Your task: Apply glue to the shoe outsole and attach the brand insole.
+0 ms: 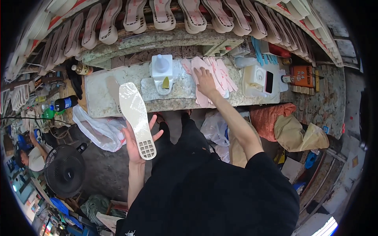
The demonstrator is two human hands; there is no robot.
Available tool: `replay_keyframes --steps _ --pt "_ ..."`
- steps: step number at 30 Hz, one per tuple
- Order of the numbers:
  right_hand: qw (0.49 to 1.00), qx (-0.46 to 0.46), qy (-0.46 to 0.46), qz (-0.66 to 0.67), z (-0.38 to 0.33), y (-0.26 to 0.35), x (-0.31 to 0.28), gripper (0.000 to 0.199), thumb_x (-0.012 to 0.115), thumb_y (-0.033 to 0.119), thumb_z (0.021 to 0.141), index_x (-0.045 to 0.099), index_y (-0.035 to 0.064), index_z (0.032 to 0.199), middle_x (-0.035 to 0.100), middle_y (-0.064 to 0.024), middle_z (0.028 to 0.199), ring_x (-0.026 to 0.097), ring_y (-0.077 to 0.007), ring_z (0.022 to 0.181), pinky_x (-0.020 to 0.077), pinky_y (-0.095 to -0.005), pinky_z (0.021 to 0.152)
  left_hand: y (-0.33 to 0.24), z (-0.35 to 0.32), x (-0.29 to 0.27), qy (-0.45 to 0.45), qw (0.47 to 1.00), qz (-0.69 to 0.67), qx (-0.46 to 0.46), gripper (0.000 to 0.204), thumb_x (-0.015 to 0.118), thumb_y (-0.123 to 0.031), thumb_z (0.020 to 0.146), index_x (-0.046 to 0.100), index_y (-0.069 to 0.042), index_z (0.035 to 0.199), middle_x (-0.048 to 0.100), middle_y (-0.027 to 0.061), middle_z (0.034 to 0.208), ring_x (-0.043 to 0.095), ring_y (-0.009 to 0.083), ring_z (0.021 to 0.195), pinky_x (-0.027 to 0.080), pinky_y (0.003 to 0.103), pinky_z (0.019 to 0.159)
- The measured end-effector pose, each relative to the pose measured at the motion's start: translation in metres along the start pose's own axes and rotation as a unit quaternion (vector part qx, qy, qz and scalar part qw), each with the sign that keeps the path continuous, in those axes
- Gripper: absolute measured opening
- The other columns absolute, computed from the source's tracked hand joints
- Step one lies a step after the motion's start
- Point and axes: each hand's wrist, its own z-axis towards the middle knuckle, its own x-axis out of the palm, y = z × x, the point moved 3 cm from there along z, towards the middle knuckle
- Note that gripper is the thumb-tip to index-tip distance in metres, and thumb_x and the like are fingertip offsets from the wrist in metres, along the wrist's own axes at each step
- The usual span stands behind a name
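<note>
A cream shoe sole with a wet, glossy face and a grid of square hollows at its heel rests on my left hand. The thumb and fingers of that hand lie along the sole's edges, below the bench front. My right hand reaches over the workbench and touches a fanned pile of pink insoles, its fingers spread on the upper ones. Left of the pile stands a white container with a yellow-green piece at its front.
Rows of soles with pink insoles line the curved racks beyond the bench. At the bench's right lie a white jug and a phone. Plastic bags, sacks and a black fan stand around me. Another person is far left.
</note>
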Motion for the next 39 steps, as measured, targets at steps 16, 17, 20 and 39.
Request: replay_keyframes --steps 16,17,20,39 --pt "0.965 -0.131 -0.115 0.196 -0.011 -0.027 -0.130 0.016 0.066 0.000 0.079 0.062 0.0036 0.094 0.063 -0.0165 0.101 0.065 -0.0378 0.095 0.0561 -0.0471 0.081 0.037 0.019 0.041 -0.026 0.999 0.008 0.022 0.069 0.019 -0.066 0.111 0.006 -0.037 0.171 0.021 0.0053 0.176 0.031 0.0454 0.157 0.050 0.071 0.107" --pt "0.959 -0.149 -0.152 0.190 -0.027 -0.019 -0.123 0.015 0.067 -0.001 0.079 0.062 0.0035 0.092 0.063 -0.0149 0.102 0.065 -0.0368 0.094 0.0559 -0.0448 0.080 0.037 0.021 0.041 -0.023 0.999 0.008 0.020 0.069 0.019 -0.066 0.111 0.006 -0.037 0.171 0.021 0.0053 0.176 0.031 0.0454 0.157 0.050 0.071 0.107" --pt "0.982 -0.128 -0.126 0.056 -0.065 -0.011 -0.060 0.017 0.075 0.008 0.082 0.064 0.0036 0.093 0.064 -0.0164 0.108 0.066 -0.0365 0.101 0.0563 -0.0470 0.086 0.041 0.027 0.045 -0.009 1.000 0.018 0.018 0.069 0.020 -0.066 0.111 0.007 -0.035 0.171 0.022 0.0052 0.175 0.031 0.0453 0.157 0.050 0.070 0.108" --pt "0.984 -0.139 0.066 -0.095 0.104 -0.039 -0.008 0.063 0.082 0.014 0.076 0.056 0.0085 0.133 0.058 -0.0193 0.135 0.056 -0.0381 0.129 0.0507 -0.0477 0.106 0.041 -0.007 0.022 -0.036 0.999 0.025 0.023 0.080 0.019 -0.071 0.109 0.019 -0.020 0.170 0.040 0.0134 0.165 0.049 0.0421 0.143 0.044 0.071 0.113"
